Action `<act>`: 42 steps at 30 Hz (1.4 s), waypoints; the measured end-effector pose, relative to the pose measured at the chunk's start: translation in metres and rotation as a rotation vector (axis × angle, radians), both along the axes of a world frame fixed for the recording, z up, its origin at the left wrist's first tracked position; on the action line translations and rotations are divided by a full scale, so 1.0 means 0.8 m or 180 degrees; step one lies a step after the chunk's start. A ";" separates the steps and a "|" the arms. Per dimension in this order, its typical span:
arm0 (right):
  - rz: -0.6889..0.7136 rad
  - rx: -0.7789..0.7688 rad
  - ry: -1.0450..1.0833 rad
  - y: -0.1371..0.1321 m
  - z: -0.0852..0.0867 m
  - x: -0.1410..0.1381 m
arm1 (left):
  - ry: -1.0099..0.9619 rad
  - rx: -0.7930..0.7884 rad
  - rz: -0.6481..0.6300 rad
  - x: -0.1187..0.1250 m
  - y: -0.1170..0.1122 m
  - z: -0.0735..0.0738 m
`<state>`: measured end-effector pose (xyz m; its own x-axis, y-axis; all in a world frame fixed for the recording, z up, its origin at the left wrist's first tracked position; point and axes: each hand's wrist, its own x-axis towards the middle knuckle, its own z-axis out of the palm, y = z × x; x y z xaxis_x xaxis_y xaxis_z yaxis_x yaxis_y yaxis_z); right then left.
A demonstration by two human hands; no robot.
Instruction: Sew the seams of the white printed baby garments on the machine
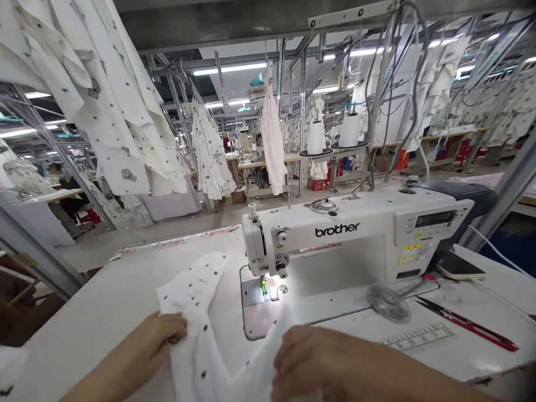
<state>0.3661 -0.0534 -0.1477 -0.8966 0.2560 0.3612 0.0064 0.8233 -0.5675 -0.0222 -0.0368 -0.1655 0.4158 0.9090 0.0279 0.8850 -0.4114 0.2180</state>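
Note:
A white cloth with dark spots (pixel 196 329) lies on the sewing table, bunched near the front edge. My left hand (pixel 157 340) pinches its left edge between the fingers. My right hand (pixel 314 363) grips a fold of the same cloth close to the machine's needle plate (pixel 255 296). The cloth's upper end stops just left of the presser foot (pixel 263 286) of the white Brother sewing machine (pixel 335 234). The needle area stands bare of cloth, and a small light shines on it.
Red-handled thread snips (pixel 469 324), a clear plastic disc (pixel 388 303) and a flexible ruler (pixel 419 338) lie on the white table (pixel 104 301) right of the machine. Thread cones (pixel 316 137) stand behind it. Spotted garments (pixel 104 111) hang overhead at left, and a seated co-worker (pixel 62 190) is far left.

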 end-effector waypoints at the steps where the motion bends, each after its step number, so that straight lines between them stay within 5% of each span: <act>1: -0.0098 -0.0118 0.0063 0.014 -0.002 0.004 | -0.0215 -0.0068 0.0103 0.004 0.007 0.004; 5: -0.0053 0.0087 0.0028 0.072 -0.014 0.002 | -0.0797 0.0092 0.0549 0.051 0.069 0.014; 8: -0.0003 0.0226 -0.0152 0.093 -0.037 -0.011 | -0.0904 0.0242 0.0760 0.091 0.127 -0.009; 11: 0.0129 0.0075 0.0034 0.089 -0.066 -0.021 | -0.1017 0.0293 0.0884 0.107 0.154 -0.039; 15: 0.0810 -0.0788 0.0521 0.070 -0.082 -0.019 | -0.1085 0.0191 0.0831 0.098 0.126 -0.059; 18: 0.0618 -0.1196 0.0684 0.065 -0.066 -0.013 | -0.0910 0.0013 0.0359 0.088 0.075 -0.062; 22: -0.0457 -0.0612 0.0986 0.073 -0.044 -0.007 | -0.0468 -0.0106 -0.0725 0.093 0.015 -0.055; 25: -0.0625 -0.0168 0.0654 0.076 -0.048 -0.006 | -0.0397 -0.0190 -0.0719 0.107 -0.005 -0.042; 31: -0.0222 0.0475 -0.0026 0.077 -0.072 -0.009 | -0.0322 0.0138 -0.0410 0.130 -0.002 -0.042; 36: -0.0172 0.0867 -0.0101 0.082 -0.063 -0.006 | -0.0243 0.0259 -0.0382 0.134 0.005 -0.060; 42: -0.0667 0.1294 -0.0116 0.090 -0.061 0.002 | -0.0374 0.0308 0.0285 0.091 0.079 -0.061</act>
